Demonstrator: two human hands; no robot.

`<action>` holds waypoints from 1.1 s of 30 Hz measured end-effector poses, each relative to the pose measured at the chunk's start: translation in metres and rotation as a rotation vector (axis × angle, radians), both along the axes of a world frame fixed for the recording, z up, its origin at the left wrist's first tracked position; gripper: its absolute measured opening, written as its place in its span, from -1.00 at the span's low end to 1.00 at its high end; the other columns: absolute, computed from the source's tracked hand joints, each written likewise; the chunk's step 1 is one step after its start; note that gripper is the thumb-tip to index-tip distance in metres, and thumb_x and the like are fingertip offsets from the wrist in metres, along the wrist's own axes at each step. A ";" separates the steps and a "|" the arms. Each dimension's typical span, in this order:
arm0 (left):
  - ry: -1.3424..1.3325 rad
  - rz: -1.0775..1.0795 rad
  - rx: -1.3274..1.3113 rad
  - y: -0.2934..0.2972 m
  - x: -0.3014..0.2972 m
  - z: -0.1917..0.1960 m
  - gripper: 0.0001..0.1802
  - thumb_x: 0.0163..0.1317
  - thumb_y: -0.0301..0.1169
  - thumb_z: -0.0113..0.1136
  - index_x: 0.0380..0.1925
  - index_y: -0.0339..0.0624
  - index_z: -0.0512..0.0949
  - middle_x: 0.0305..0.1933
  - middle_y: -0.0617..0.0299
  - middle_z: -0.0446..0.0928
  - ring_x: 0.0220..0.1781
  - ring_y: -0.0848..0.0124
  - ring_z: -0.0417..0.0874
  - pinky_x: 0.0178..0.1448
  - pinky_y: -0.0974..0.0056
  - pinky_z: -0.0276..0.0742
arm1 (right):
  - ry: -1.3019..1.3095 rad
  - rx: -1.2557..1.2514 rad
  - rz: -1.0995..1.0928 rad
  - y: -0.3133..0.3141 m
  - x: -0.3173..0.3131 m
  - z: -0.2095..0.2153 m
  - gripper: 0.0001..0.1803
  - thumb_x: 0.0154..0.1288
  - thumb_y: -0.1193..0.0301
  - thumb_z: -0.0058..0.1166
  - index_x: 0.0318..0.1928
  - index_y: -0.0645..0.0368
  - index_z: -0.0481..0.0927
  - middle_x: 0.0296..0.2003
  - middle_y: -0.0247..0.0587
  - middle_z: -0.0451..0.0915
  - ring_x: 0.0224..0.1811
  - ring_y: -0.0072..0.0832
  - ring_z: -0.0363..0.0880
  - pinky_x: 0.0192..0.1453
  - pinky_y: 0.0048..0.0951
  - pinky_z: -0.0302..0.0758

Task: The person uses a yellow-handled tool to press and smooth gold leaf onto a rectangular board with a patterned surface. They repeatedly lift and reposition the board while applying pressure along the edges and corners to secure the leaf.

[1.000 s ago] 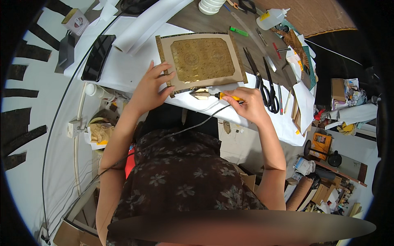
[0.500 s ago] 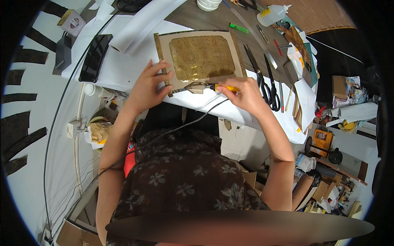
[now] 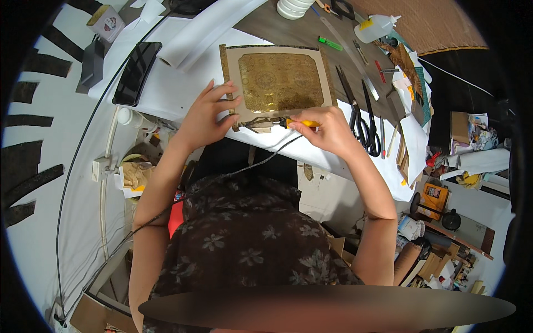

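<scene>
Above the frame's centre, the left hand [image 3: 204,114] lay spread on the lower left edge of the gold-patterned panel [image 3: 277,83], while the right hand [image 3: 327,130] pinched a yellow-handled corded tool [image 3: 293,122] at its bottom edge. Black scissors [image 3: 362,114] crowded the panel's right side; white paper [image 3: 177,91] on the surface [image 3: 288,33] lay open to its left.

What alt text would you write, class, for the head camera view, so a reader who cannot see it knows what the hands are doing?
Seen from above, a person's right hand holds a yellow-handled corded tool at the near edge of a cardboard frame around a gold patterned sheet, while the left hand steadies the frame. Black scissors lie to the right on the cluttered table.
</scene>
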State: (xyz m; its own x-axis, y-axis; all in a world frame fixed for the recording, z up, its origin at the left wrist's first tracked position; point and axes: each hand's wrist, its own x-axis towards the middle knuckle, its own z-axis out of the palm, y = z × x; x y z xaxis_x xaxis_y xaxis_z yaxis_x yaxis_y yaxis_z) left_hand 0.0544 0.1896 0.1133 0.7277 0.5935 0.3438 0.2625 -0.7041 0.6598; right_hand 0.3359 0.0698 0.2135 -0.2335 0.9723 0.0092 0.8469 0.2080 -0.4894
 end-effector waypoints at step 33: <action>-0.011 -0.224 -0.212 -0.028 0.040 0.007 -0.33 0.13 -0.73 -0.07 0.34 -0.33 0.38 0.32 -0.18 0.50 0.50 -0.01 0.37 0.72 -0.12 -0.10 | 0.009 0.131 -0.243 -0.059 0.001 -0.011 -0.82 0.29 0.29 0.36 -0.32 0.14 0.80 -0.49 -0.17 0.72 -0.57 -0.24 0.66 -0.47 -0.31 0.56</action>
State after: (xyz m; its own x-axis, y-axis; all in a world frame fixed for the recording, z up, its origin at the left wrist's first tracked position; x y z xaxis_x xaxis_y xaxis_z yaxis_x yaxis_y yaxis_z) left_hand 0.0944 0.1617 0.1205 0.8458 0.4776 0.2378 0.1082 -0.5901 0.8001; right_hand 0.3372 0.0107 0.2022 0.0073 0.9902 0.1395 0.8754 0.0611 -0.4795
